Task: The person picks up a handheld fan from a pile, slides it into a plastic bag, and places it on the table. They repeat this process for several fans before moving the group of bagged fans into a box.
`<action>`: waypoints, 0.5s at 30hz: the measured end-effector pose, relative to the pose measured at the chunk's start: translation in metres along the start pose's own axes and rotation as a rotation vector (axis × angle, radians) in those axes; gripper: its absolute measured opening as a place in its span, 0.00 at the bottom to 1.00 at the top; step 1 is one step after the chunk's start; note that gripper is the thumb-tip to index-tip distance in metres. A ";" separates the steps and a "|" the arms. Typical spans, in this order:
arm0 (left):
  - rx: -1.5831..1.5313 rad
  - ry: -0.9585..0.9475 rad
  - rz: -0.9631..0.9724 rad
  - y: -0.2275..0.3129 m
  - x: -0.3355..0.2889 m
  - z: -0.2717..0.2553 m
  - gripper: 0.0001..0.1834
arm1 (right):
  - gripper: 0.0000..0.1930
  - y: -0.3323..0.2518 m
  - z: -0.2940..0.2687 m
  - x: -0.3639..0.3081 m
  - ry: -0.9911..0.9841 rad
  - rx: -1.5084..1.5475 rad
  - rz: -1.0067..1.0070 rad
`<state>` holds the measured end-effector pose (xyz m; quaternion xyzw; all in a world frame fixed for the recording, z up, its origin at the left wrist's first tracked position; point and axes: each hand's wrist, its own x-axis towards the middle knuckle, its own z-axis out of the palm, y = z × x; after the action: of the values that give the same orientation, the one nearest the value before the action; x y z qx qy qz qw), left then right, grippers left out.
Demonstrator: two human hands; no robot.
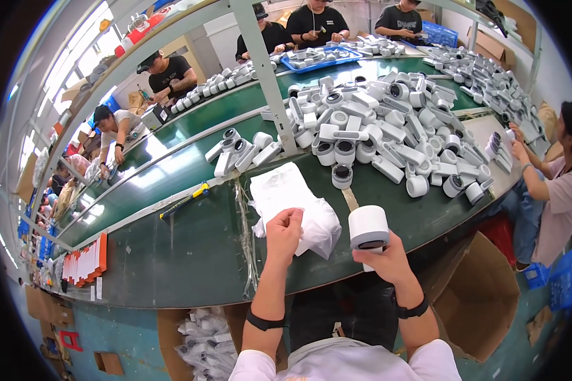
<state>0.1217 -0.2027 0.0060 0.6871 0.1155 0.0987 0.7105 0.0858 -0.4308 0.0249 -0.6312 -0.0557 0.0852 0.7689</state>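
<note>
My right hand [391, 259] grips a white-and-grey device [368, 227] with a thick round head and a dark round end; my fingers hide most of its handle. It is held just above the table's near edge. To its left, the closed fingers of my left hand [285, 233] pinch at a stack of thin white plastic bags [279, 187] lying on the green table [190, 260]. The lower part of the stack is crumpled. Beyond both hands rises a large heap of similar white-and-grey devices [375, 133], with a smaller group [245, 152] left of it.
A yellow-and-black utility knife [185, 200] lies left of the bags. A metal post [267, 82] stands between the device piles. Cardboard boxes are below the table; the left one holds bagged devices [204, 340]. A person [546, 184] sits at right; several others work across the table.
</note>
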 end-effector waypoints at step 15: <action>-0.517 0.103 -0.198 -0.002 0.025 -0.024 0.08 | 0.28 0.070 0.014 0.070 0.320 -0.491 -0.035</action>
<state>0.1388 -0.1726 0.0028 0.4626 0.1889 0.0898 0.8615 0.1474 -0.3905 -0.0423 -0.8028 0.0363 -0.0446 0.5935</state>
